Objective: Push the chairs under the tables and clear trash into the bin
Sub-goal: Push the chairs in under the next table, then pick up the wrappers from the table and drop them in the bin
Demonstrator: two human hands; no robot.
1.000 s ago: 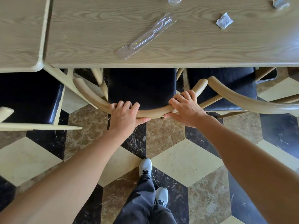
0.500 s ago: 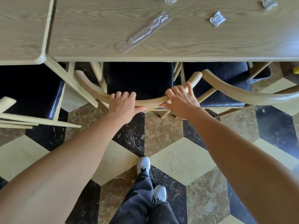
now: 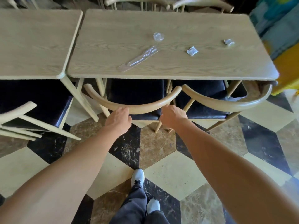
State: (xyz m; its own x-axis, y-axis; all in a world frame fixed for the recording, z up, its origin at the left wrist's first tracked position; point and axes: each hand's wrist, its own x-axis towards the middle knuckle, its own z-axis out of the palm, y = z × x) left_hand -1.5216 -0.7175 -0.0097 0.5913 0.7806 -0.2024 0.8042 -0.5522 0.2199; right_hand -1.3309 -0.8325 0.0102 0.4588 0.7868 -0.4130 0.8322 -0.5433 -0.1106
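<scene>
The middle chair's curved wooden backrest (image 3: 142,107) stands just in front of the light wood table (image 3: 169,75), its black seat partly under the top. My left hand (image 3: 119,117) sits right below the rail, fingers loosely bent and only the tips touching it. My right hand (image 3: 174,116) is curled into a loose fist against the rail's right end, not wrapped over it. Trash lies on the table: a long clear wrapper (image 3: 139,59), a clear round lid (image 3: 158,36) and two crumpled packets (image 3: 192,50) (image 3: 229,42).
A second chair (image 3: 226,105) is tucked in to the right. A third chair (image 3: 40,102) stands skewed at the left under the neighbouring table (image 3: 32,46). More chair backs (image 3: 145,0) line the far side. Something yellow and blue (image 3: 283,46) stands at the right. My feet (image 3: 137,175) are on the patterned tile floor.
The chair has slid further under the table. Both hands, which were wrapped over the backrest, have come off the top of the rail. The view has lifted and shows the whole tabletop.
</scene>
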